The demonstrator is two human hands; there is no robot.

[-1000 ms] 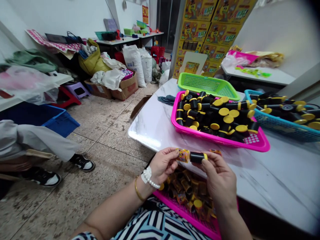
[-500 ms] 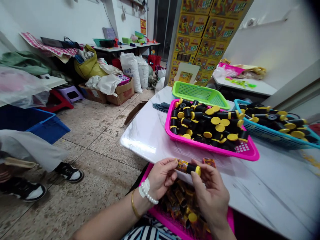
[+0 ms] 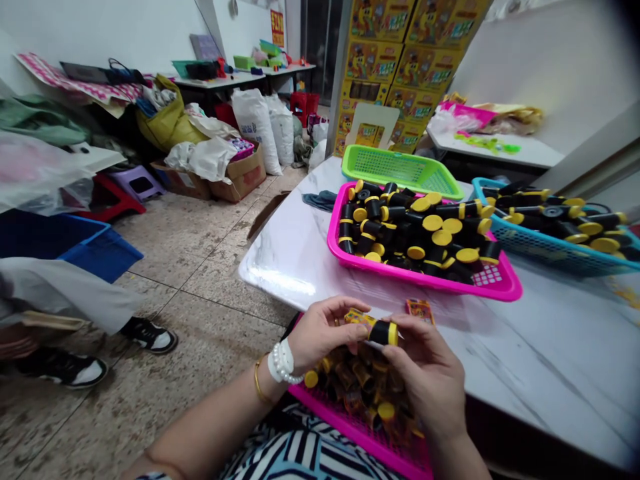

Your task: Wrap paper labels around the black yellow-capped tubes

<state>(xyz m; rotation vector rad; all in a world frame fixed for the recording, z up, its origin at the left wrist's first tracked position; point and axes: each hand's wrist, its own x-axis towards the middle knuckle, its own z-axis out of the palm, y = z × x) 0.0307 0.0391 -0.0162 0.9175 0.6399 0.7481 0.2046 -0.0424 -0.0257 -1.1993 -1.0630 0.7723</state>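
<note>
Above the lap basket, my left hand (image 3: 327,330) pinches an orange-yellow printed sleeve (image 3: 359,318) between thumb and fingers. My right hand (image 3: 425,367) grips a small black tube with a yellow cap (image 3: 381,332) at its capped end. Sleeve and tube are in line and meet end to end; whether the tube reaches inside the sleeve, I cannot tell. Below both hands, a pink basket (image 3: 345,423) on my lap holds many sleeved tubes (image 3: 363,380), some yellow-capped. A flat printed piece (image 3: 420,311) lies on the table just beyond my right hand.
On the white table (image 3: 285,267), a pink basket (image 3: 510,288) is heaped with black yellow-capped tubes. Behind it sits a green basket (image 3: 360,157), with a blue basket (image 3: 540,250) of tubes at right. A seated person's leg (image 3: 75,293) and a blue crate (image 3: 105,250) are at left.
My left fingers have moved further over the printed sleeve, covering more of it. The sleeve and tube have shifted slightly up. The camera view has moved a little.
</note>
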